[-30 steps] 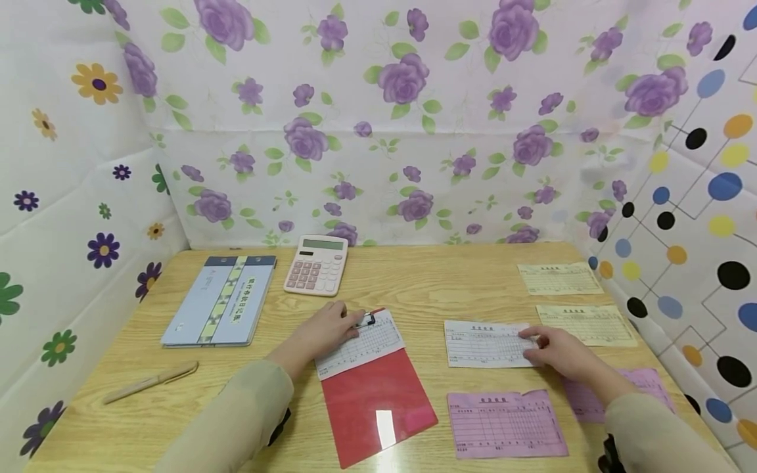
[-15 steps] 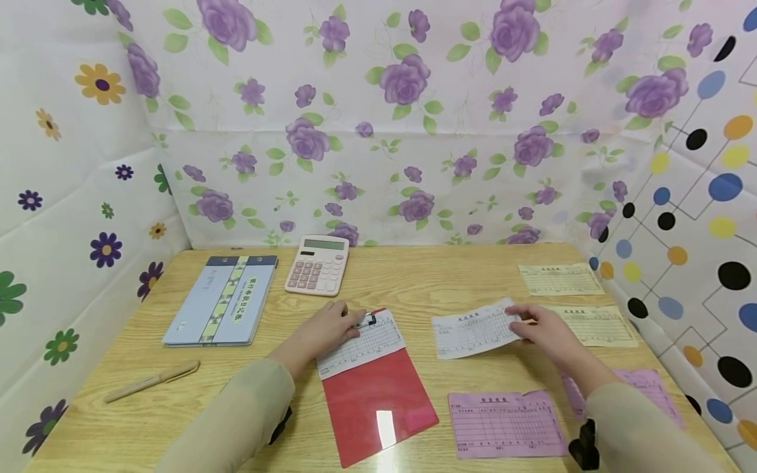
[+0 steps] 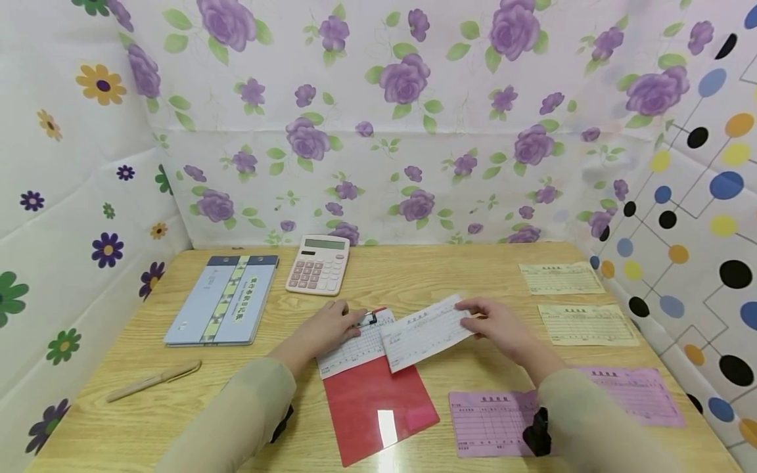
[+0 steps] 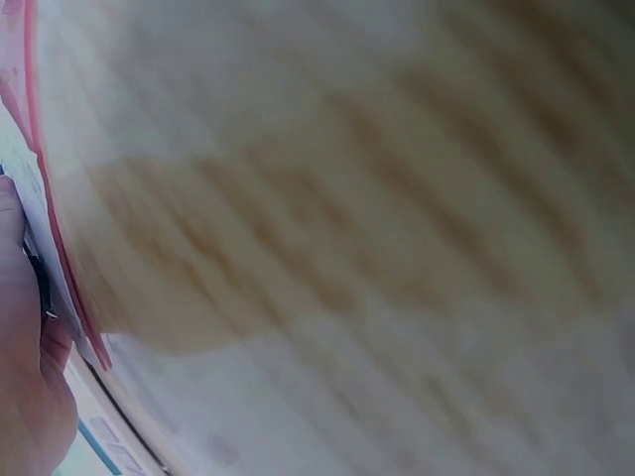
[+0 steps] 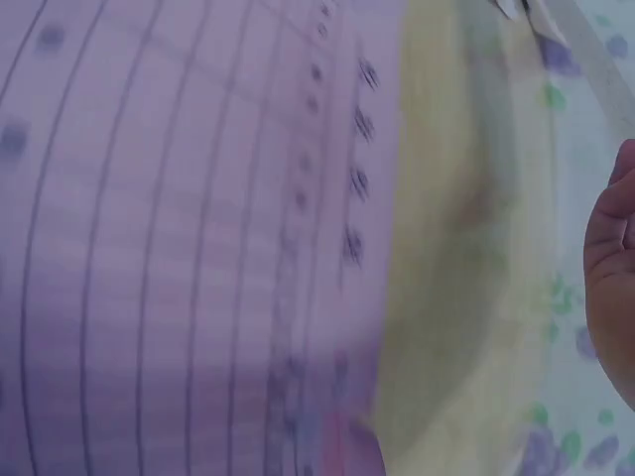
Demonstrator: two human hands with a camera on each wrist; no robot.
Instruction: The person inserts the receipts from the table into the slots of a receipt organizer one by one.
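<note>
A red clipboard [image 3: 375, 407] lies aslant on the wooden table, with a printed white slip [image 3: 351, 355] across its upper part. My left hand [image 3: 327, 330] holds the board's black-and-silver clip [image 3: 370, 319] between thumb and fingers; part of the clip is hidden. With thumb and fingertips my right hand [image 3: 499, 332] pinches the right end of another white form slip [image 3: 426, 335]. That slip is tilted, and its left end overlaps the clipboard's right edge. Below the right sleeve a pink slip [image 3: 487, 424] is partly covered.
A second pink slip [image 3: 635, 397] and two yellow slips [image 3: 588, 325] lie at the right. A pink calculator [image 3: 318, 265], a blue ledger [image 3: 221, 302] and a tan pen [image 3: 154, 381] are at the left. Patterned cloth [image 3: 378, 164] walls the table's back and sides.
My right hand has lifted the white slip off the table and carried it left to the clipboard. My left hand has stayed at the clip.
</note>
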